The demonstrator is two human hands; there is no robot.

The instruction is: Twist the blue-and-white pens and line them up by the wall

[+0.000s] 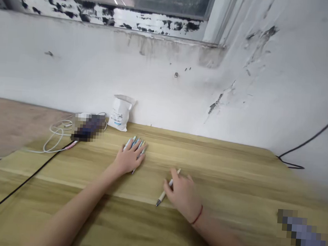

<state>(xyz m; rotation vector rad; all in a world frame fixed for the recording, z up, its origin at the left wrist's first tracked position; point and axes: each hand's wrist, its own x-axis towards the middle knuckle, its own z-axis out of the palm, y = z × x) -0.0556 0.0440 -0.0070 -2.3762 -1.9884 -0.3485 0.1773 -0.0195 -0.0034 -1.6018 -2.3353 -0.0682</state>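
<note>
My left hand lies over a bunch of pens with blue-patterned barrels on the wooden tabletop. Their ends stick out past my fingers, and a thin tip shows below my palm. My right hand grips a white ballpoint pen by its barrel, with the point aimed down and left, close to the table. A red string bracelet circles my right wrist. The two hands are a short distance apart.
A white paper packet leans on the wall behind the table. To its left are a pixelated dark object and a tangled white cable. A black cable crosses the table's left part. A stained white wall stands behind.
</note>
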